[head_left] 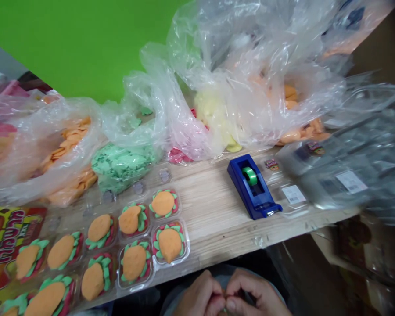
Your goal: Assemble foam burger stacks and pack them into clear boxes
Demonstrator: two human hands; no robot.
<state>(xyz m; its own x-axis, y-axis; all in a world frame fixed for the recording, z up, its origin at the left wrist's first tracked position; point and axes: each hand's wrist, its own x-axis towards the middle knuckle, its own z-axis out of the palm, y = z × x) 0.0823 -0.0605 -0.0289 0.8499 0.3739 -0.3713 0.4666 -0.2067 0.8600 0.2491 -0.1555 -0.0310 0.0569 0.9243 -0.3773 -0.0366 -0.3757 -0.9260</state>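
Just below the edge of the wooden table (217, 206), the left hand (197, 298) and right hand (255, 294) sit close together, fingertips pinching what looks like a small orange piece (224, 292), mostly hidden, near the clear plastic trays (188, 245)

Each gummy burger (169, 245) shows an orange top over green and red layers.
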